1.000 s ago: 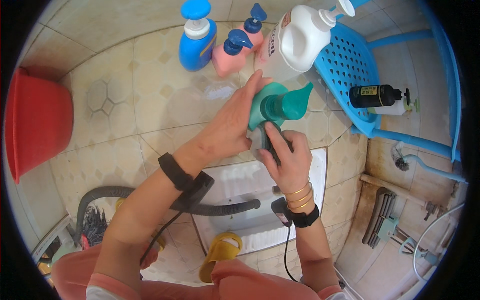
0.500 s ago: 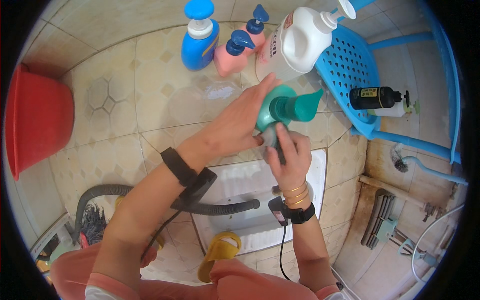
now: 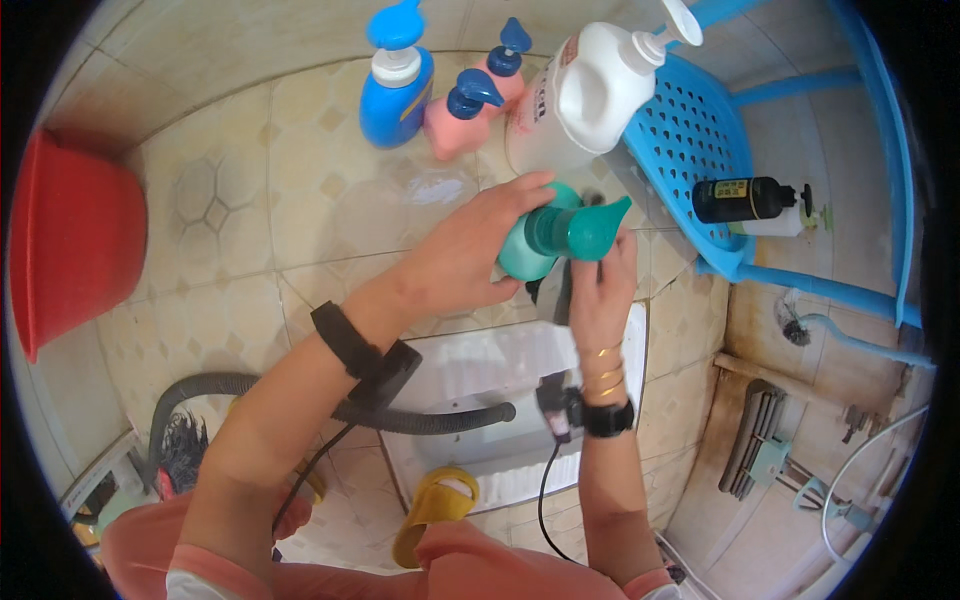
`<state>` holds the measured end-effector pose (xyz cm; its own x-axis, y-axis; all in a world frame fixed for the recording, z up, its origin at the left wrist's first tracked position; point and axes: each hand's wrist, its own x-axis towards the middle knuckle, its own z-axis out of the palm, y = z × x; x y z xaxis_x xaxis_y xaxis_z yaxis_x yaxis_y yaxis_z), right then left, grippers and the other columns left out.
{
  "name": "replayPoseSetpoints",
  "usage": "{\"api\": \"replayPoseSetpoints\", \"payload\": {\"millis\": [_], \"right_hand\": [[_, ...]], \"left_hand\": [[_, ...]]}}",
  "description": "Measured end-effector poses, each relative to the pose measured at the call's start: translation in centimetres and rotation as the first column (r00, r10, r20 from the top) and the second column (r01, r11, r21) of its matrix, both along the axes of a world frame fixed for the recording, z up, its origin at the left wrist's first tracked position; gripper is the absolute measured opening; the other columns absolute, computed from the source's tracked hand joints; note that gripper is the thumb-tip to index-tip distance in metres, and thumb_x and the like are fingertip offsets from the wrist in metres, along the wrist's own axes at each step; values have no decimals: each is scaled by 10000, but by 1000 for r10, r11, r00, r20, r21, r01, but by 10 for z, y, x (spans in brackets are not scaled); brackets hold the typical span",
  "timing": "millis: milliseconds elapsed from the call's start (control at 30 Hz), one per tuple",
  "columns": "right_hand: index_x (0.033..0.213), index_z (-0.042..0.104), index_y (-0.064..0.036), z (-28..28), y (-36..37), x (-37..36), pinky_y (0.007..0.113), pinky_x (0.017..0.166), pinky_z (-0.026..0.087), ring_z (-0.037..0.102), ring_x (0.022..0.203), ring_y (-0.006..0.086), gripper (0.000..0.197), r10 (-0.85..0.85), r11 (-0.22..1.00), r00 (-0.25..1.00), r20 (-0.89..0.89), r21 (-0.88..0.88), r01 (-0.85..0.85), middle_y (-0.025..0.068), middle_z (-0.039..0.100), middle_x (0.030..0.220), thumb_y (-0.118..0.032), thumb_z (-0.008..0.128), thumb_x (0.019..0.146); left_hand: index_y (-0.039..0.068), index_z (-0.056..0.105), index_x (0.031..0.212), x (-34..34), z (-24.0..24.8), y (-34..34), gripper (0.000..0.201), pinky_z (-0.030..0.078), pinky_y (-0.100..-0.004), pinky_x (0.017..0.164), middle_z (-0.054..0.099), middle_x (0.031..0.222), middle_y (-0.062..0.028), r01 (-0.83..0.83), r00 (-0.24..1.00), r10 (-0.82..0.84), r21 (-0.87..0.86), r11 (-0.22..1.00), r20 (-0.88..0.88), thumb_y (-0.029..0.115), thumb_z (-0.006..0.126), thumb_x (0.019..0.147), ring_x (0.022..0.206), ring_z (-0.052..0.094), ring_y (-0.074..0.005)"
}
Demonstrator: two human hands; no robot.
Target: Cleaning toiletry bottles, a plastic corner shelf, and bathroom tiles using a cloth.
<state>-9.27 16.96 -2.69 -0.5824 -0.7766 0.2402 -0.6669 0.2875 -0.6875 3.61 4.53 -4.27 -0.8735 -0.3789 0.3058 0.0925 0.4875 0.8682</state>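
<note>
Gripping a lifted green pump bottle (image 3: 528, 252) not yet put down, the left hand (image 3: 476, 236) steadies it while the right hand (image 3: 602, 288) holds a grey cloth-like thing (image 3: 558, 300) against it.

The pump bottle (image 3: 522, 254) is pearly mint green, its pump head (image 3: 592, 234) a deeper green; another bottle (image 3: 393, 110) is bright blue with a white collar (image 3: 396, 67), and two pink bottles (image 3: 455, 136) wear navy pump heads (image 3: 479, 88). The big jug (image 3: 585, 100) is white, the bucket (image 3: 80, 240) red, the slipper (image 3: 438, 508) mustard yellow, the hose (image 3: 450, 419) dark grey. Rows of small holes pattern the blue rack (image 3: 736, 252), a black bottle (image 3: 765, 198) bears a yellow label (image 3: 733, 199), the bracelets (image 3: 603, 375) are gold, and brownish diamonds dot the cream floor tiles (image 3: 305, 110)
</note>
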Motion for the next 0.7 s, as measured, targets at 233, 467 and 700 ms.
{"api": "replayPoseSetpoints", "payload": {"millis": [233, 467, 700], "right_hand": [[1211, 472, -11, 8, -18, -26, 281, 863, 371, 489, 935, 224, 398, 304, 951, 889, 341, -49, -307, 111, 479, 989, -64, 491, 817], [1108, 477, 34, -14, -5, -11, 300, 865, 372, 488, 948, 243, 327, 65, 997, 903, 424, -63, -42, 121, 486, 993, -123, 523, 825], [1062, 446, -5, 5, -6, 1, 305, 809, 405, 494, 874, 199, 334, 41, 999, 876, 480, -16, -38, 125, 506, 941, -169, 575, 802]], "left_hand": [[41, 282, 1279, 2, 4, -9, 776, 301, -374, 1008, 313, 1343, -155, 30, 998, -31, 9, 1000, 50, 37, 660, 602, 1207, 353, -332], [11, 270, 1282, 7, 26, -14, 794, 292, -391, 1008, 343, 1268, -197, -29, 964, 93, -248, 968, 249, 85, 688, 611, 1206, 319, -359], [12, 248, 1309, 9, 28, 4, 838, 293, -378, 1001, 348, 1263, -190, -102, 979, 99, 8, 995, 180, 120, 708, 617, 1178, 346, -334]]}}
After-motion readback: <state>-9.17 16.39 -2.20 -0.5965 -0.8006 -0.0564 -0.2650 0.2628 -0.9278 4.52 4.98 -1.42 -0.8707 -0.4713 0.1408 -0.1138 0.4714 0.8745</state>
